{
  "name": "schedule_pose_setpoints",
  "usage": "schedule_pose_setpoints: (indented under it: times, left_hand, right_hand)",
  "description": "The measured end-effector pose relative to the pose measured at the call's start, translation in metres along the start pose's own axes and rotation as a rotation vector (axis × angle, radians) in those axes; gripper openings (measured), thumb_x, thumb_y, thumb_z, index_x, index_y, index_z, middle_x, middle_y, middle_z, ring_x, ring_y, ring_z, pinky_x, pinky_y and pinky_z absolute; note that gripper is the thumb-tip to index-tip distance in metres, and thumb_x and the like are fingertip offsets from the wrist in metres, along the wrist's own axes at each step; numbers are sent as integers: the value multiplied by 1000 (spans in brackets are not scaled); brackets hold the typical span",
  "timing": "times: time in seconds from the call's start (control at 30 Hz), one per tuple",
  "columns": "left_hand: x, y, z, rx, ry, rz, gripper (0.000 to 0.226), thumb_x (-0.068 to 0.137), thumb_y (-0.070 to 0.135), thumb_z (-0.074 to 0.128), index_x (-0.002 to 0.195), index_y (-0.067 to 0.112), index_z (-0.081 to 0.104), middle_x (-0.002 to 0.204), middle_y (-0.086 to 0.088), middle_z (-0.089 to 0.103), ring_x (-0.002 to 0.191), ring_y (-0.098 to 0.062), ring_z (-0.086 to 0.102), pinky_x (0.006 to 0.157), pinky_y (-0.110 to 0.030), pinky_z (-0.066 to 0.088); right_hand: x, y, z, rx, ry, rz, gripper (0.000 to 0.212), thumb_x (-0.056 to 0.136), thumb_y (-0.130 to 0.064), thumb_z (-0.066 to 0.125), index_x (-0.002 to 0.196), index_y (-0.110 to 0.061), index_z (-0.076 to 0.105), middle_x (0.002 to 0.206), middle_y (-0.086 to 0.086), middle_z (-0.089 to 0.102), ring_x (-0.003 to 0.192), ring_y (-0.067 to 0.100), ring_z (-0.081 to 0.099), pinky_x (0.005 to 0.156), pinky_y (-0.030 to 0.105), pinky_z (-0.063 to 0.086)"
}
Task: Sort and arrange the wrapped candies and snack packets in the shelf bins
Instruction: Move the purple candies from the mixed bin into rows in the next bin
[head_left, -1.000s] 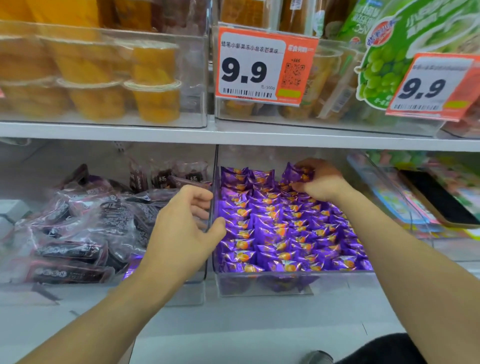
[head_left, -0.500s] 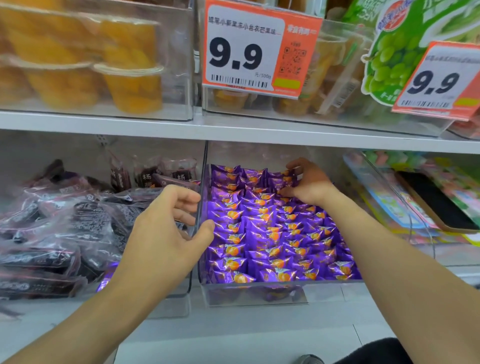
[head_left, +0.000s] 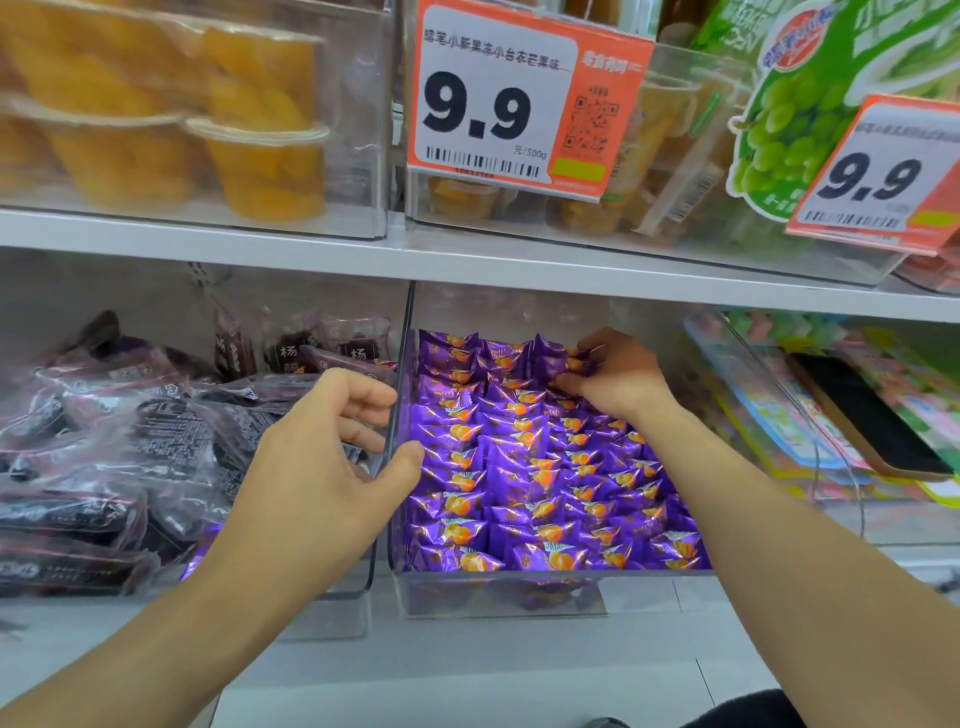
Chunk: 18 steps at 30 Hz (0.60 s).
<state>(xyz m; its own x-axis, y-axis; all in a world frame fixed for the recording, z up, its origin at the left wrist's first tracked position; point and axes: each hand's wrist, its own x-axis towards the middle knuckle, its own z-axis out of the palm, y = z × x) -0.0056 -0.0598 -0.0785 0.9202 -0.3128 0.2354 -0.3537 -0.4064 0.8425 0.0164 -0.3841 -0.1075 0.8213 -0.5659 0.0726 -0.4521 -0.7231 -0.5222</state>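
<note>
Left hand (head_left: 317, 467) gripping the clear plastic bin wall (head_left: 397, 415), right hand (head_left: 618, 376) at 1 o'clock pinching glossy purple wrapped candies (head_left: 540, 478), crinkly dark snack packets (head_left: 130, 457) at 9 o'clock.

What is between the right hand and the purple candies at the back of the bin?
Nothing visible. The right hand already touches the purple candies at the rear of the clear bin. The left hand grips the bin's left wall, apart from them.

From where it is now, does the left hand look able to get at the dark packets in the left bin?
Probably yes. The left hand grips the purple bin's left wall, its fingers already over the dark packets; that bin is open-topped, nothing between.
</note>
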Motion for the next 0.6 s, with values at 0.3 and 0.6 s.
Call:
schedule_pose_setpoints:
  times: [0.3,0.6]
  left_hand:
    - [-1,1,0,-12,-3,-14,34,74,30,79,100,36,57,90,20,61,69,5,60,68,-21,46]
    - [-1,2,0,-13,-7,-16,34,75,30,79,100,36,57,91,20,61,72,6,60,69,-23,48]
  right_hand:
    - [1,3,0,48,14,-131,27,88,-20,73,115,-19,67,113,-1,67,99,17,61,79,19,40]
    - [13,7,-14,160,-63,-84,16,89,-18,73,105,-18,72,103,1,71,100,20,66,89,32,53]
